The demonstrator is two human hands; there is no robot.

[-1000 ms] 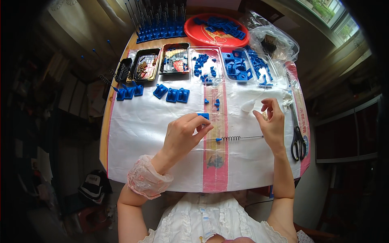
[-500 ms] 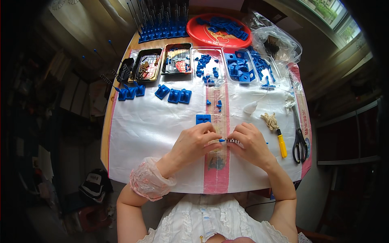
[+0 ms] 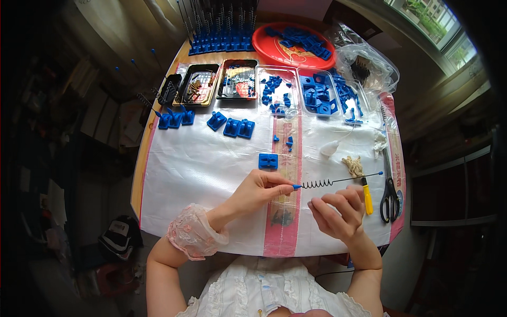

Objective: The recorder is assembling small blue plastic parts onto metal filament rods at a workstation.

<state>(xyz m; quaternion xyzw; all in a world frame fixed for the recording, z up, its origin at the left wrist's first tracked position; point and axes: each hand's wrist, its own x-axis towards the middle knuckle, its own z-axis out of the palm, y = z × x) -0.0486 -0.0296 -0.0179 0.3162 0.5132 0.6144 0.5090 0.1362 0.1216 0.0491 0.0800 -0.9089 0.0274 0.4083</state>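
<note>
My left hand (image 3: 261, 189) pinches the small blue cone at one end of a dark spring wire (image 3: 317, 184). From the cone the wire runs right as a coil, then straight, ending in a small blue bead. My right hand (image 3: 340, 211) is just below the wire's straight part, off it, fingers loosely curled and apart with nothing visible in them. A square blue base (image 3: 268, 161) lies beyond my left hand. Farther off are two small blue pieces (image 3: 289, 142).
Blue assemblies (image 3: 231, 127) line the left side. Behind stand small-part trays (image 3: 238, 97), a red basin (image 3: 264, 48) of blue pieces and upright spring rods (image 3: 222, 43). On the right lie black scissors (image 3: 390, 203), a yellow-handled tool (image 3: 368, 199) and a white bulb-shaped item (image 3: 330, 148).
My right hand has let go of the spring wire and moved right and toward me, baring the coil and straight end. My left hand still pinches the blue cone. The whole view has shifted slightly.
</note>
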